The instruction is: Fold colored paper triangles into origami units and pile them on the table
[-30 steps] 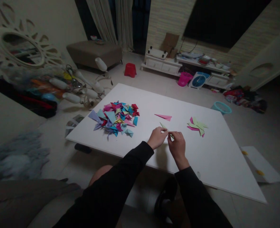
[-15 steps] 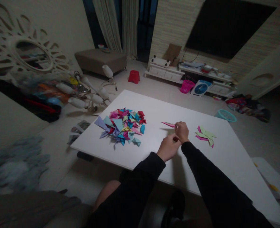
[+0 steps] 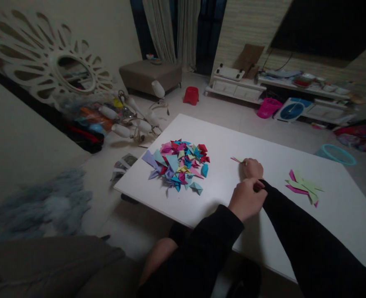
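Note:
My right hand (image 3: 254,169) is closed on a thin folded paper piece (image 3: 236,159), pink with a little light green, whose pointed end sticks out to the left above the table. Just nearer to me, my left hand (image 3: 245,199) has its fingers curled together beside the right wrist; whatever is in them, if anything, is hidden. Left of both hands lies a heap of folded paper pieces (image 3: 183,163) in blue, pink, red, yellow and lilac. To the right, green and pink paper strips (image 3: 305,186) lie loosely across each other.
The white table (image 3: 220,140) carries all the paper. Beyond it on the floor stand a red stool (image 3: 191,95), a pink basket (image 3: 268,108) and a turquoise-rimmed basket (image 3: 338,154). A lamp with white shades (image 3: 142,124) lies left of the table.
The view has swung to the right and tilted slightly. The paper in my right hand now shows some green and looks thinner. My left hand sits lower against the right wrist.

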`<state>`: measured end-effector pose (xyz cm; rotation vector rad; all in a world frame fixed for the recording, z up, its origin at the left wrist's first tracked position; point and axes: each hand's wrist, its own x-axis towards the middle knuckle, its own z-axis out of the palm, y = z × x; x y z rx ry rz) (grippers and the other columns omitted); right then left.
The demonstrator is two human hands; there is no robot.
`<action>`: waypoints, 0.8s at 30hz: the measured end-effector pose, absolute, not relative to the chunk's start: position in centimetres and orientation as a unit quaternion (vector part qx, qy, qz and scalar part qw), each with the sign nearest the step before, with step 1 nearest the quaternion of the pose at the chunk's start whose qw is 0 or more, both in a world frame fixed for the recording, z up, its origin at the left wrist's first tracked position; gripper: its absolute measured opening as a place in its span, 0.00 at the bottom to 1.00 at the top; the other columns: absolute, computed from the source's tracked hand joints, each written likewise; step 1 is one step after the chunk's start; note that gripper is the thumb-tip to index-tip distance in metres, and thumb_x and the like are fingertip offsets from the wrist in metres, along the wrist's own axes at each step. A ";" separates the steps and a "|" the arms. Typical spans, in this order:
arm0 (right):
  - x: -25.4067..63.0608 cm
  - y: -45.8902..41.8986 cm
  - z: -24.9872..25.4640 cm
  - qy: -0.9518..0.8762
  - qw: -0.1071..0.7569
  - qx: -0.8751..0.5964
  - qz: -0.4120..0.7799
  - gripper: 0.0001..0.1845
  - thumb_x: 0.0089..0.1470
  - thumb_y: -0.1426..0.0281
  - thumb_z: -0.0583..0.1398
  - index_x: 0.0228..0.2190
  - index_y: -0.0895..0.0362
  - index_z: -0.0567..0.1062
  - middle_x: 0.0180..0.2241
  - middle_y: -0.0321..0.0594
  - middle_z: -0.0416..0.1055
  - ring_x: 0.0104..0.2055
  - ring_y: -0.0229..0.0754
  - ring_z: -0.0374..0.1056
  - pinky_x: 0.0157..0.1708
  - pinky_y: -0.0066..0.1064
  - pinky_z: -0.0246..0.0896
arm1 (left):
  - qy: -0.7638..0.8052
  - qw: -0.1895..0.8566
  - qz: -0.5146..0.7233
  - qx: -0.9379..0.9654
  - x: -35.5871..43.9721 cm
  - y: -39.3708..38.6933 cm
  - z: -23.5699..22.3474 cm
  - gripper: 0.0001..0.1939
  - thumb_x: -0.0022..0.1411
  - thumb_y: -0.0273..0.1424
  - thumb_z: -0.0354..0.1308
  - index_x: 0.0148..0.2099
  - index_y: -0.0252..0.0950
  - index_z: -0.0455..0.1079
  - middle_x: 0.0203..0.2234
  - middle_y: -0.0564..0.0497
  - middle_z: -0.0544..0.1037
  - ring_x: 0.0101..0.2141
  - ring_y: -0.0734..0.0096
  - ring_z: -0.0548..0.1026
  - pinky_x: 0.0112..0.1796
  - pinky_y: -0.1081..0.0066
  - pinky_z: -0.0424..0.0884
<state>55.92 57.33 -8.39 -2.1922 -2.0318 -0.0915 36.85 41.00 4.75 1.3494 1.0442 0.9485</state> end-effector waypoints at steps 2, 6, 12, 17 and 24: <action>52.7 58.1 -7.4 -0.673 0.159 -0.723 -0.011 0.13 0.58 0.70 0.57 0.43 0.59 0.77 0.47 0.54 0.74 0.49 0.53 0.67 0.45 0.40 0.59 | 0.431 0.523 0.452 0.581 36.6 40.9 5.2 0.08 0.57 0.26 0.56 0.40 0.35 0.74 0.35 0.49 0.79 0.31 0.72 0.74 0.38 0.71 0.72; 41.9 58.1 -5.6 -0.773 0.299 -0.545 0.129 0.14 0.57 0.66 0.60 0.44 0.55 0.76 0.46 0.47 0.74 0.49 0.50 0.68 0.51 0.42 0.61 | 0.414 0.414 0.562 0.584 35.6 41.0 6.3 0.10 0.57 0.21 0.53 0.41 0.35 0.70 0.36 0.50 0.77 0.33 0.73 0.73 0.38 0.73 0.71; 27.9 56.0 -4.9 -0.825 0.252 -0.440 0.249 0.28 0.52 0.66 0.65 0.55 0.56 0.70 0.53 0.50 0.71 0.56 0.53 0.65 0.55 0.45 0.59 | 0.390 0.290 0.641 0.594 34.0 40.8 7.1 0.12 0.56 0.17 0.51 0.41 0.36 0.67 0.34 0.50 0.74 0.36 0.71 0.73 0.39 0.72 0.72; 25.7 55.4 -4.7 -0.808 0.251 -0.471 0.250 0.34 0.47 0.74 0.65 0.57 0.55 0.69 0.50 0.50 0.72 0.53 0.55 0.65 0.54 0.50 0.58 | 0.367 0.235 0.672 0.599 32.6 41.2 7.2 0.12 0.54 0.17 0.51 0.38 0.37 0.66 0.32 0.50 0.73 0.32 0.73 0.71 0.35 0.73 0.71; 30.4 55.2 -0.6 -0.728 0.394 -0.436 0.352 0.08 0.50 0.66 0.63 0.33 0.55 0.79 0.31 0.37 0.75 0.35 0.43 0.69 0.38 0.36 0.66 | 0.375 0.238 0.693 0.567 31.7 42.1 7.1 0.12 0.52 0.16 0.51 0.36 0.37 0.66 0.32 0.50 0.73 0.31 0.73 0.72 0.34 0.74 0.71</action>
